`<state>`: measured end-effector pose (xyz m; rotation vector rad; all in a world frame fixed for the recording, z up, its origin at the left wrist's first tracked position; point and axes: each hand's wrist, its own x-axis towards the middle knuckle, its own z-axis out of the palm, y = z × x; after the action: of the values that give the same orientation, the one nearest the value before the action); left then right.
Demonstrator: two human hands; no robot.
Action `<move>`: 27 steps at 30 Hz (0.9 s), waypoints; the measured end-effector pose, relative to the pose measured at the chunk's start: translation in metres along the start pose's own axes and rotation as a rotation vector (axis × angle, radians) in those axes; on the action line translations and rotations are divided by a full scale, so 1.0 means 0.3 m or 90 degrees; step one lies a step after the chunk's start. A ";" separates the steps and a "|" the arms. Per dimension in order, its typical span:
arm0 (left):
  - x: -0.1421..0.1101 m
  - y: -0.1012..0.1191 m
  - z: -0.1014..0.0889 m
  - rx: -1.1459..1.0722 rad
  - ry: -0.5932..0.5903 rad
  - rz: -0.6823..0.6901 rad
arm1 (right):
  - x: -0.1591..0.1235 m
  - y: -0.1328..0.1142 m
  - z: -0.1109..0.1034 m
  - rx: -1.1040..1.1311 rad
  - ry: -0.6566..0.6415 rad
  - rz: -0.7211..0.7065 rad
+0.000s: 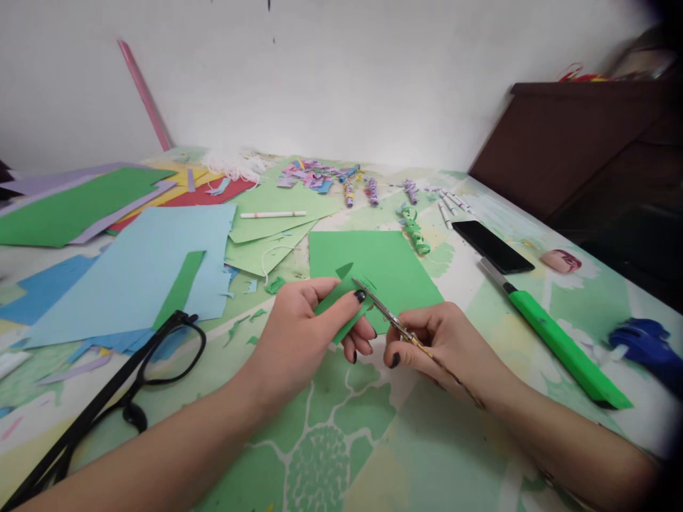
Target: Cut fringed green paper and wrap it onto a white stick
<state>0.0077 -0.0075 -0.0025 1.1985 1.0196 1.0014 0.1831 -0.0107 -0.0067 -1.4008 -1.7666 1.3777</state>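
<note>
In the head view, a green paper piece (pixel 346 327) is pinched in the left hand (pixel 302 320) above the bench (pixel 442 455), and scissors (pixel 393 321) are gripped in the right hand (pixel 445 345) with their tips at it. Green scraps (pixel 235 332) and several curled rolls (pixel 373 192) are already produced, it seems, while trimming of the held piece appears unfinished. The bench is covered in green floral patterning, strewn with coloured paper and bordered by a white wall (pixel 341 78).

One pair of silver metal scissors (pixel 396 323) is showing. One green-handled cutter (pixel 560 345), one flat black rectangular phone (pixel 494 247) and one pair of black-framed glasses (pixel 107 391) are lying out. At least four white cylindrical markers (pixel 274 214) are showing, as are one curled green paper roll (pixel 415 231) and at least two purple paper rolls (pixel 373 192).
</note>
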 end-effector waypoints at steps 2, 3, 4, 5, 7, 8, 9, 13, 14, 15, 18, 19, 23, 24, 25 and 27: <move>0.001 0.001 0.001 -0.002 0.000 0.003 | 0.001 -0.001 0.001 0.002 0.002 0.006; 0.001 0.002 0.002 -0.003 0.000 0.003 | 0.001 -0.001 0.001 0.004 0.001 0.009; 0.001 0.002 0.002 -0.003 0.000 0.003 | 0.001 -0.002 0.002 0.007 0.001 0.010; 0.001 0.002 0.002 -0.002 0.001 0.002 | 0.001 -0.002 0.002 0.012 0.003 0.009; 0.000 0.000 0.001 0.001 0.003 0.004 | 0.001 -0.004 0.002 0.024 0.006 0.004; -0.001 -0.001 -0.001 0.000 0.003 0.006 | 0.001 -0.004 0.002 0.032 0.004 0.003; -0.001 -0.004 -0.002 -0.004 0.003 0.009 | 0.001 -0.004 0.001 0.040 0.001 0.004; 0.000 -0.010 -0.007 -0.023 -0.011 0.018 | -0.003 0.004 -0.002 0.066 -0.022 -0.008; 0.000 -0.011 -0.007 -0.024 -0.012 0.019 | -0.004 0.007 -0.004 0.070 -0.029 -0.020; 0.001 -0.010 -0.007 -0.023 -0.012 0.019 | -0.005 0.010 -0.005 0.075 -0.038 -0.034; 0.003 -0.007 -0.004 -0.020 -0.002 0.015 | -0.010 0.017 -0.007 0.079 -0.063 -0.065; 0.004 -0.005 -0.003 -0.020 0.003 0.013 | -0.011 0.018 -0.008 0.077 -0.066 -0.069; 0.005 -0.004 0.000 -0.024 0.012 0.012 | -0.011 0.020 -0.007 0.071 -0.064 -0.071; 0.005 -0.004 0.000 -0.024 0.011 0.011 | -0.011 0.020 -0.006 0.071 -0.063 -0.070; 0.005 -0.004 0.001 -0.025 0.009 0.009 | -0.010 0.021 -0.005 0.072 -0.062 -0.069; 0.005 -0.005 0.001 -0.024 0.008 0.010 | -0.008 0.023 -0.004 0.075 -0.063 -0.068</move>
<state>0.0084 -0.0064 -0.0041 1.1724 0.9981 1.0367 0.1878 -0.0126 -0.0122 -1.1774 -1.7631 1.4900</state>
